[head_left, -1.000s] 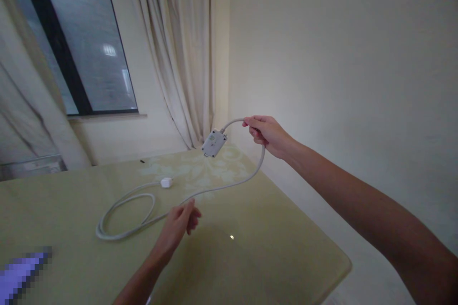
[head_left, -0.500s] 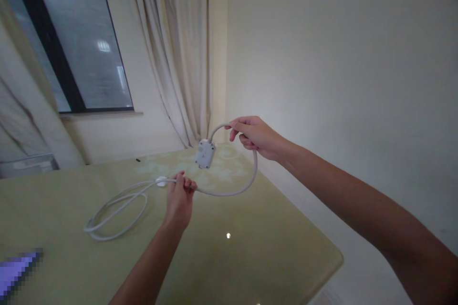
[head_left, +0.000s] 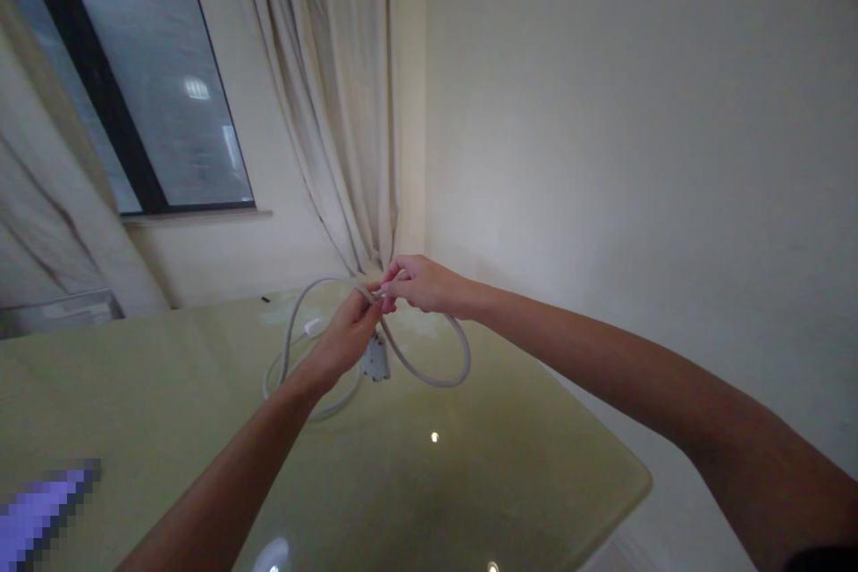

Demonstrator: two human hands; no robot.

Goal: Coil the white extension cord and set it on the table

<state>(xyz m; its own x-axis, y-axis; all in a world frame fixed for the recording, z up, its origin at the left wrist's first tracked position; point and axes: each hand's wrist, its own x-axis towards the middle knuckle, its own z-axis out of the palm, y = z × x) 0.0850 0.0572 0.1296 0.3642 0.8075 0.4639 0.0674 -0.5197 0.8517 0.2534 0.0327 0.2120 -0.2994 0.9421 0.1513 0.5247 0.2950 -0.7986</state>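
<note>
Head view | left hand [head_left: 345, 335] and right hand [head_left: 419, 284] pinch white cable [head_left: 429, 375] loops | above table [head_left: 569, 456] far corner

Both forearms were bare from the near edge out to the wrists, with no sleeve, watch or ring that I could make out. The left hand [head_left: 345, 338] and right hand [head_left: 419, 284] wore no gloves.

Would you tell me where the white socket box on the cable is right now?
In the head view, the socket box hangs mid-frame just below the left hand, over the table, inside the cable loop.
</note>
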